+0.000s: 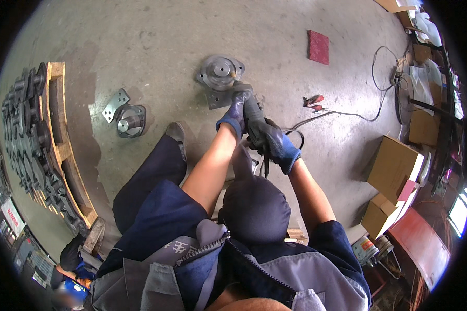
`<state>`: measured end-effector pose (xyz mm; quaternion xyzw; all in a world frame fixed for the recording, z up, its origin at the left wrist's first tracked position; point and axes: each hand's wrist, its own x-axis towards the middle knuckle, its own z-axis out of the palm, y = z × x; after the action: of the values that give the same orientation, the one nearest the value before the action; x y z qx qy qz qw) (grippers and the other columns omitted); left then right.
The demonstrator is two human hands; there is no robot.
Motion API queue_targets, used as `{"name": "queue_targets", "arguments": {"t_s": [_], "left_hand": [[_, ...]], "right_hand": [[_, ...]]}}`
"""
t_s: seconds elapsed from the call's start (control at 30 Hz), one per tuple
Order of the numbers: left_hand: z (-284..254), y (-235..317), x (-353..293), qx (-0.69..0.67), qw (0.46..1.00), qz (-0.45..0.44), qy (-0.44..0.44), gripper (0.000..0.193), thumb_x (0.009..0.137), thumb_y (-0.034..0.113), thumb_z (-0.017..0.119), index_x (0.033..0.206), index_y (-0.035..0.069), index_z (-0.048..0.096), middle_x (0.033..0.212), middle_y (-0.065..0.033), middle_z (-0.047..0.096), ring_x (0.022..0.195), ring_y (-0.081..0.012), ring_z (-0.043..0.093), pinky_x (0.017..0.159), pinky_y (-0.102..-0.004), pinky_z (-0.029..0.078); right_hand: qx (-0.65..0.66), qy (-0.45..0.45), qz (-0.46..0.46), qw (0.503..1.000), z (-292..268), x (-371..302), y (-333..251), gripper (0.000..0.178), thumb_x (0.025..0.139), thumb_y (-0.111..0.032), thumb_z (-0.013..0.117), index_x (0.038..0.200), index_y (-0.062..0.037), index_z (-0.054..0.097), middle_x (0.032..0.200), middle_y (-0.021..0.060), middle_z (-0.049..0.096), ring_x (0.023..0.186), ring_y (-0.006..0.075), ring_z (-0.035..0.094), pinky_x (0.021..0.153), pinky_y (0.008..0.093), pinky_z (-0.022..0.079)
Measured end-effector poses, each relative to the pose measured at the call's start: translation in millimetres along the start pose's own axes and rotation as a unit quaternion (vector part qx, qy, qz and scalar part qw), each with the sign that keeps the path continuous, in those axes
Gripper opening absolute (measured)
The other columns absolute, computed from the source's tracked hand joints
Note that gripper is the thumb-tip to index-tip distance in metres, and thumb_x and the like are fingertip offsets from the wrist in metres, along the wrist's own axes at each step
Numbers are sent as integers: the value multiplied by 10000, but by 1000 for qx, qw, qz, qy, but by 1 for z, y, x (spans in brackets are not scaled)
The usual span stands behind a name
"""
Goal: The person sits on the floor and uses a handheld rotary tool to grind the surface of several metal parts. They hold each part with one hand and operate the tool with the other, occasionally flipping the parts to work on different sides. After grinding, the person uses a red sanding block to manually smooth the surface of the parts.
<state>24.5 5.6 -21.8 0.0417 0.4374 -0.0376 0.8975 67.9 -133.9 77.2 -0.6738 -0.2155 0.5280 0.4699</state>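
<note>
Both my hands, in blue and grey work gloves, grip a dark straight die grinder [253, 115] over the floor. My left hand [237, 108] is wrapped round its front end. Farther back, my right hand [279, 144] closes round the grinder's body. The tan tip of the tool meets, or nearly meets, the right side of a round metal flange [216, 69] with a raised hub and a hole in the middle. A flat plate with holes [217, 99] shows just below the flange, partly hidden by my left hand.
To the left lies another flanged part [131, 122] with a drilled plate. A wooden pallet [62, 119] bears stacked metal parts. On the right are a red pad [318, 47], red-handled tools [314, 102], a black cable [347, 113] and cardboard boxes [397, 163]. Another person crouches at lower left.
</note>
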Motion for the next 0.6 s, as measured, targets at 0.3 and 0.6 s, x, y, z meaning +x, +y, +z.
{"name": "queue_targets", "arguments": {"t_s": [0.3,0.6], "left_hand": [[5,-1,-13,40,999,18,17,652,816,577,551,1198,49,528,1049,-131,601,938,-264,600,825,-393,495],[16,3,-34,59,996,-19,68,706,799,583,576,1238,34,505,1076,-140,599,959,-272,598,843,-392,495]], "right_hand": [[188,7,165,968,0,-4,-23,611,904,-395,560,1352,-22,375,1009,111,626,821,179,645,644,262,511],[235,-3,170,957,-4,-8,-15,599,898,-332,574,1357,-3,375,1038,117,619,863,171,630,683,261,517]]}}
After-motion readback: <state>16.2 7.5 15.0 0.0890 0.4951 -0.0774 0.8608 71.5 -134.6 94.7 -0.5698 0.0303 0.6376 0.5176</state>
